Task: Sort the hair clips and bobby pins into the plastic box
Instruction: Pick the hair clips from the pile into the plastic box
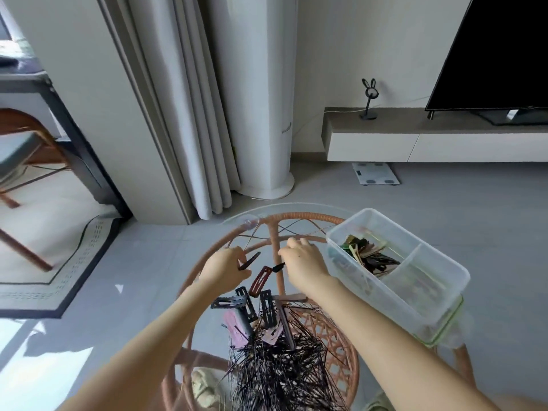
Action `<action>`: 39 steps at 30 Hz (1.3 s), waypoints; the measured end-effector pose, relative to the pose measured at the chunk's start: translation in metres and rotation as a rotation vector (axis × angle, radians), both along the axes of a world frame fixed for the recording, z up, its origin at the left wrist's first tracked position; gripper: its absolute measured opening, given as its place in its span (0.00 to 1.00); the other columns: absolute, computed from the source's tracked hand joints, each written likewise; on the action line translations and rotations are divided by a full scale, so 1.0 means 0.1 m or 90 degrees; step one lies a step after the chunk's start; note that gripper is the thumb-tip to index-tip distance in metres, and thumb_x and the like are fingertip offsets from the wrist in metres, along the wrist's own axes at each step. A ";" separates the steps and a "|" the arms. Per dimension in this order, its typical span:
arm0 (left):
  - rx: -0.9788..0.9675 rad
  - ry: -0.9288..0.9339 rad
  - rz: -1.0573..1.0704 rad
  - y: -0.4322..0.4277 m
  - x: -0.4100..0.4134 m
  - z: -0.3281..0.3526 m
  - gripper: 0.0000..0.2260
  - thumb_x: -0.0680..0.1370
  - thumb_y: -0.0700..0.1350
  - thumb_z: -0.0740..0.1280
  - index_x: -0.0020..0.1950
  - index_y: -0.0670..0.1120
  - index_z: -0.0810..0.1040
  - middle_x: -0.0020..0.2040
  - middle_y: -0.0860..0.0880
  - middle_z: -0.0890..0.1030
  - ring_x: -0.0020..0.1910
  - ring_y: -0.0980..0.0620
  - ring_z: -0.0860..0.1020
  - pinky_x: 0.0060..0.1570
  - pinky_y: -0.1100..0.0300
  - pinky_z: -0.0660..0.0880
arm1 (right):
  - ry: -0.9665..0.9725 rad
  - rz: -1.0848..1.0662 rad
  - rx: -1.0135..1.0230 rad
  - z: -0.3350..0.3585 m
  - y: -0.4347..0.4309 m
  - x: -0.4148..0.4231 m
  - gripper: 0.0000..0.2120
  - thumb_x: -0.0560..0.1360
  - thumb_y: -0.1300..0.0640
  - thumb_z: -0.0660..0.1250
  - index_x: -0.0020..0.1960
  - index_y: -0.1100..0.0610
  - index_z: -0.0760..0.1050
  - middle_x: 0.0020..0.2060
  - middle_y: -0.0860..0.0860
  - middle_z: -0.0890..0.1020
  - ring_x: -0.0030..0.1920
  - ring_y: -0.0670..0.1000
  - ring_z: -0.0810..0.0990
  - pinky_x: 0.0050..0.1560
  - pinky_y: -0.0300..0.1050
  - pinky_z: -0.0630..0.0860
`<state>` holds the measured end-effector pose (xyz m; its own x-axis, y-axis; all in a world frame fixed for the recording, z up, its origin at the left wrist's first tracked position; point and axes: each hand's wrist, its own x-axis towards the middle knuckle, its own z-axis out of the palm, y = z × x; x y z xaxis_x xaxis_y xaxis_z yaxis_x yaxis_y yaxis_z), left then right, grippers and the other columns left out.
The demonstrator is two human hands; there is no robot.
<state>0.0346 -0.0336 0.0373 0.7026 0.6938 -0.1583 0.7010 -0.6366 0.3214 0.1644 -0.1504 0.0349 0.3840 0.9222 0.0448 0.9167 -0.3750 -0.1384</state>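
Observation:
A pile of black bobby pins (281, 372) lies on the glass-topped rattan table (299, 216), with several snap clips (252, 304) in grey, brown and pink at its far edge. My left hand (225, 269) pinches a dark brown clip (250, 260) above the table. My right hand (304, 259) holds a small black clip (278, 267) by its end. The clear plastic box (444, 295) stands at the table's right; its far compartment holds several mixed clips (369, 255), its near compartment thin pins (421, 284).
A white column unit (261, 114) and grey curtains stand beyond the table. A low TV bench (430, 137) with a television is at the right, a bathroom scale (375, 172) on the floor beneath it. A rug and chair are at the left.

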 end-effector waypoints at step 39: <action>-0.066 -0.117 -0.027 -0.02 -0.50 0.35 0.05 0.71 0.44 0.71 0.38 0.44 0.79 0.33 0.52 0.77 0.30 0.53 0.73 0.29 0.66 0.67 | 0.003 -0.248 0.301 0.66 -0.90 0.66 0.03 0.69 0.59 0.71 0.42 0.58 0.82 0.37 0.55 0.81 0.41 0.59 0.76 0.36 0.45 0.67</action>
